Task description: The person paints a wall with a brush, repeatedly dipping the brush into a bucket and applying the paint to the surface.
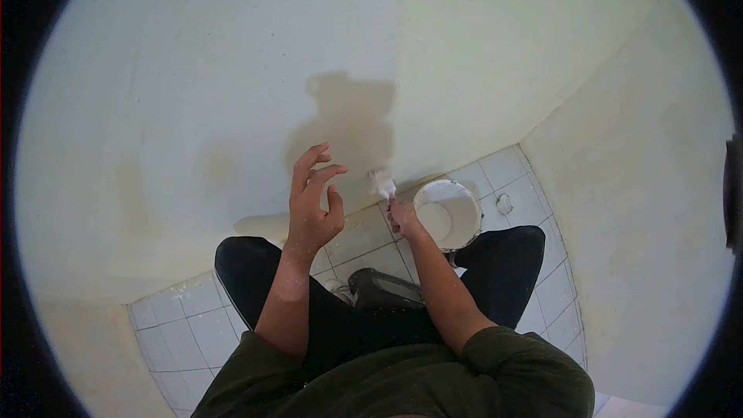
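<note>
My right hand (pixel 402 215) is closed round the handle of a paintbrush (pixel 382 183). White paint coats the brush, and its bristles are at the lower part of the wall (pixel 232 70), seemingly touching it. My left hand (pixel 316 201) is raised in front of the wall with its fingers apart and bent, holding nothing. Just right of my right hand stands a white bucket (pixel 474 209) with paint in the bottom. The wall is whiter on the left and more yellowish on the right, with my shadow on it.
White floor tiles (pixel 186 325) lie below, with a white-smeared lump (pixel 505 203) right of the bucket. A dark object (pixel 383 288) is between my legs. A side wall (pixel 642 186) meets the painted wall at the right corner. My knees are spread on both sides.
</note>
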Tool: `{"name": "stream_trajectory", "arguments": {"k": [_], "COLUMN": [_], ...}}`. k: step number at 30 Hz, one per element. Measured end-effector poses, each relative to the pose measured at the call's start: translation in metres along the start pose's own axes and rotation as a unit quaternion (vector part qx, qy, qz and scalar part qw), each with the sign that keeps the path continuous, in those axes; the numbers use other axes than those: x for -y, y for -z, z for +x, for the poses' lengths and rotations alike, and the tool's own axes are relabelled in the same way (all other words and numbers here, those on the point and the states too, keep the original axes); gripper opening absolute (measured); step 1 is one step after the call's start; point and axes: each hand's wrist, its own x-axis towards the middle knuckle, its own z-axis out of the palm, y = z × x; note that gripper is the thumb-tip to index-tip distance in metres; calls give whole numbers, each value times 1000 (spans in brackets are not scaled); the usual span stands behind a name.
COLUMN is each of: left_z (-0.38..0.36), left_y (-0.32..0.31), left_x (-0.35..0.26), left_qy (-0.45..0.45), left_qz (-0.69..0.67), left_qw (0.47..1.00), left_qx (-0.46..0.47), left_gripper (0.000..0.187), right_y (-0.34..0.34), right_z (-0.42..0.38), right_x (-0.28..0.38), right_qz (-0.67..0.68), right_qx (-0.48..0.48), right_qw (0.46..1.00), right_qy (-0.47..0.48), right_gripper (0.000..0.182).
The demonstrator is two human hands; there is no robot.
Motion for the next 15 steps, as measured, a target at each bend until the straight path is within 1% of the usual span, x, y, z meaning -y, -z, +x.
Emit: {"name": "stream_trajectory", "arguments": {"k": [1,2,4,7,10,15], "left_z": [0,0,-2,-1,-2,-6], "left_y": [-1,-2,-2,0,2,6], "left_x": [-2,-3,-5,-4,-4,-7], "left_qy": [9,18,19,14,3,-5], "left_qz": [-6,-10,-13,-13,-4,-11], "left_qw": [1000,1000,1000,1000,1000,1000], "left_qx": [2,4,5,3,-1,-11], "left_gripper": [36,33,33,35,35,36], "right_y": [1,2,2,-3,-8,-5], "right_z": [1,3,-9,-31,-81,-146], "right_x": [-3,-6,-1,30,80,119], "right_qz": [12,28,60,44,29,67], "right_qx": [-13,-19,-33,-1,-16,18], "right_qw": [1000,999,997,997,993,984], "right_qy": [-22,-26,-32,65,112,167], "right_gripper": [49,48,46,45,45,42]}}
